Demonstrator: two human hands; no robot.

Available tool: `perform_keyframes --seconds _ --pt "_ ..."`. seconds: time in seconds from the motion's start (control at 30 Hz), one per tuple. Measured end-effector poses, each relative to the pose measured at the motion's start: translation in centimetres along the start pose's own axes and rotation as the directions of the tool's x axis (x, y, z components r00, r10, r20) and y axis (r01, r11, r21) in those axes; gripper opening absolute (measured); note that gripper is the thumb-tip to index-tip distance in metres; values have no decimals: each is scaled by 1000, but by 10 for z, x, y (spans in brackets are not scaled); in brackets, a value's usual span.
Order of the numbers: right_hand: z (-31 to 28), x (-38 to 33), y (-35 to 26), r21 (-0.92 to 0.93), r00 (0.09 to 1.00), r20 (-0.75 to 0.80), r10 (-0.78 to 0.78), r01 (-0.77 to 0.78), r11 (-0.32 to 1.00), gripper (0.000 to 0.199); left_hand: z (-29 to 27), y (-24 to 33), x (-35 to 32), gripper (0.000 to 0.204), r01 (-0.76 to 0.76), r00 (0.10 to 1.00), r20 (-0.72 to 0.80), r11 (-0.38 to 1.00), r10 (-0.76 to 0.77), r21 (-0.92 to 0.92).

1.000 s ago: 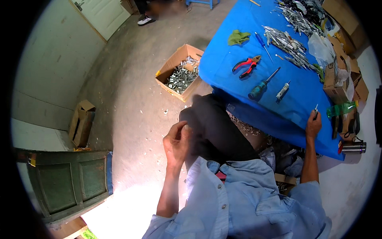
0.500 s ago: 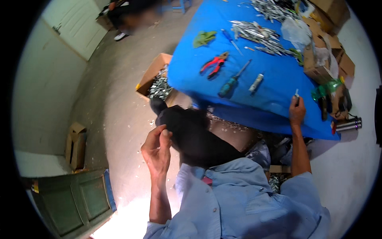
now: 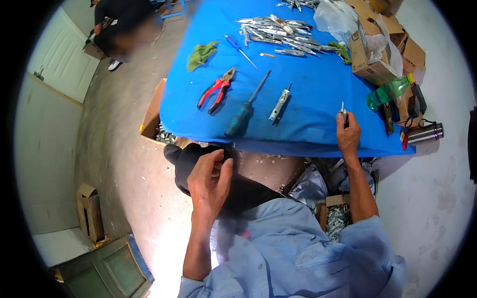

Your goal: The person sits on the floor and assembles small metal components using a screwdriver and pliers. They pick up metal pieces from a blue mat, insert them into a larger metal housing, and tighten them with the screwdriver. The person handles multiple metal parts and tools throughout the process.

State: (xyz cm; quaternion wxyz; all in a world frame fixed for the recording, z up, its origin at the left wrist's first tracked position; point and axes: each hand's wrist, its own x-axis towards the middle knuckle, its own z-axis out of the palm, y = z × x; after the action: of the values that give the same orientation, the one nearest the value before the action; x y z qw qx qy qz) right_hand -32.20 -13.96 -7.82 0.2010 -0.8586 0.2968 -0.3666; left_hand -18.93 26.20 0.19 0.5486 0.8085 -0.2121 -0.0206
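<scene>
My right hand [image 3: 349, 133], at the table's front right, is closed round a small, slender piece with a dark body and a pale tip [image 3: 342, 106]; the rest of it is hidden in the fingers. My left hand [image 3: 209, 180] hovers above my dark-clothed leg, in front of the table edge. Its fingers curl loosely, thumb and forefinger apart, with nothing visible between them. On the blue cloth [image 3: 308, 116] lie a silvery tube-like piece [image 3: 280, 104], a teal-handled screwdriver [image 3: 241, 117], red-handled pliers [image 3: 217, 90] and a blue-handled screwdriver [image 3: 240, 50].
A heap of slender grey metal pieces [image 3: 283, 35] lies farther back, with a green cloth [image 3: 201, 54] to its left. Cardboard boxes [image 3: 370, 59], a green bottle [image 3: 390, 92] and a steel flask [image 3: 425, 133] line the right. Another person [image 3: 124, 22] is at far left.
My view has shifted, so the table sits farther left and higher. My left hand has moved closer to the table edge, its thumb and forefinger parting. My right hand keeps its small piece.
</scene>
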Motion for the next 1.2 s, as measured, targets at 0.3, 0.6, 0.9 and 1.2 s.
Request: perform_keyframes --seconds 0.3,0.6,0.9,1.2 --pt "-4 28 -41 358 967 217 136 -208 910 24 76 16 46 31 -331 942 159 896 295 297" --pt "35 88 -76 505 919 387 -77 -142 851 23 132 24 93 37 -353 931 254 829 264 433" --pt "85 112 -58 593 746 605 -278 -190 783 31 154 31 139 40 -85 975 211 993 65 85" --pt "90 113 -56 669 830 470 -299 -114 734 11 202 40 186 38 78 962 265 995 -60 -60"
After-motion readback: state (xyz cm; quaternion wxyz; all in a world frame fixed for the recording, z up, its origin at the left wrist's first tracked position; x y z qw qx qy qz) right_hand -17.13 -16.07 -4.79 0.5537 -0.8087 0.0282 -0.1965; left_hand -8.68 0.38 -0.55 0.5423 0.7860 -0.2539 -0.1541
